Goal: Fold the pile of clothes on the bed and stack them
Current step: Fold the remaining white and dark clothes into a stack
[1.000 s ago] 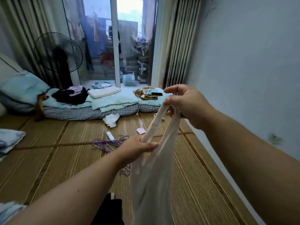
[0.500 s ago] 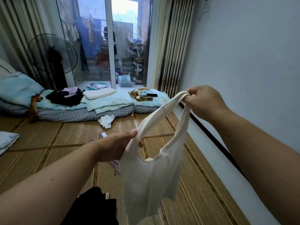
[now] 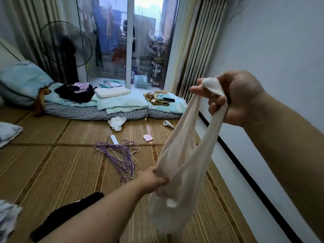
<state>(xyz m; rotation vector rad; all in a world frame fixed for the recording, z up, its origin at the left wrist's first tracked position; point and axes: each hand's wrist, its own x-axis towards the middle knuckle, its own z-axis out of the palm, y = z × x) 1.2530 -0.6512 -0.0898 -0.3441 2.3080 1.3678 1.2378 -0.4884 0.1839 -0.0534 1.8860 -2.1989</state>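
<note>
Now both straps of the cream tank top (image 3: 178, 172) are bunched in the right hand (image 3: 235, 97), which is clenched round them and raised near the white wall (image 3: 263, 50); half a second ago only one strap was held there. The left hand (image 3: 152, 181) has been dropped lower, and a fold at the garment's side is gripped where a strap was held before. The top is hung as a slack pouch between the two hands, above the woven mat (image 3: 52, 163); contact with the mat cannot be told.

On the right, room is cut off by the wall and its dark floor strip (image 3: 245, 174), just beside the hanging cloth. Purple hangers (image 3: 119, 155) are seen just beyond the left hand. A black garment (image 3: 70, 213) is lain under the left forearm. Bare mat is left open to the left of the hangers. Dark clothes (image 3: 75, 92) are piled on the mattress (image 3: 87, 113), well apart, at the far end.
</note>
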